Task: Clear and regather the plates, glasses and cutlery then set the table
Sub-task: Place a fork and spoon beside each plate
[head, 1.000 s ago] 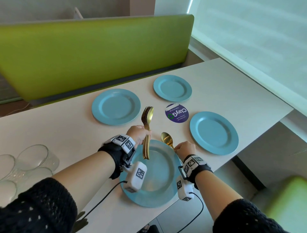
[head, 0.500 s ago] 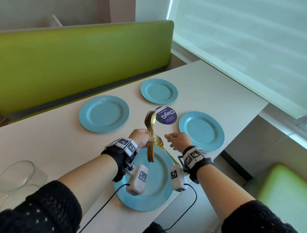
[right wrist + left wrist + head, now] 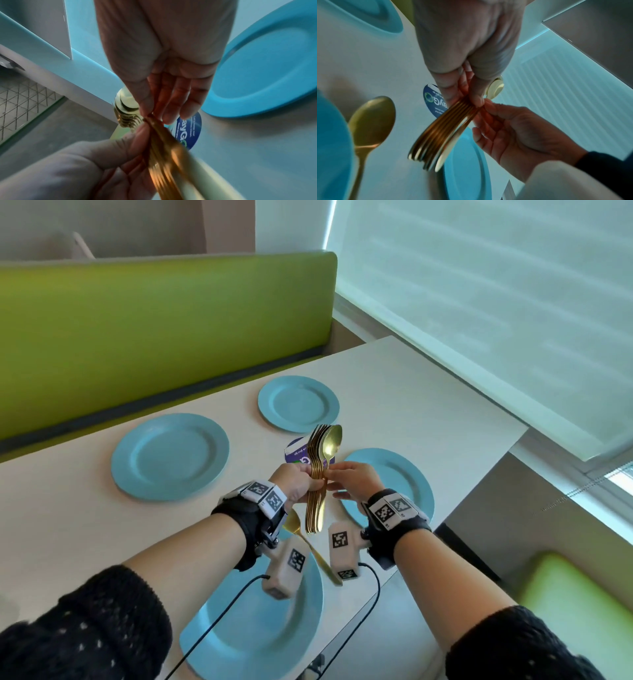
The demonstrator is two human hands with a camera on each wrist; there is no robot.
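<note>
My left hand (image 3: pixel 313 479) grips a bundle of gold forks and spoons (image 3: pixel 317 508) upright above the white table (image 3: pixel 411 392). My right hand (image 3: pixel 334 474) meets it from the right, and its thumb and fingertips pinch the bundle's outer side. The wrist views show the same grip on the bundle (image 3: pixel 440 135) (image 3: pixel 164 162). One gold spoon (image 3: pixel 294 525) lies on the table by the right rim of the near blue plate (image 3: pixel 260 628). Three more blue plates sit at the far left (image 3: pixel 170 456), far middle (image 3: pixel 298 404) and right (image 3: pixel 400 470).
A round purple sticker (image 3: pixel 294 453) lies between the plates, partly behind the cutlery. A green bench back (image 3: pixel 154 330) runs along the table's far side. A window blind (image 3: pixel 496 302) is on the right and a green seat (image 3: pixel 565 594) is below the table's right edge.
My right hand let go of the spoon beside the near plate and rose to the bundle in my left hand. The view swung right, and the glasses left the frame.
</note>
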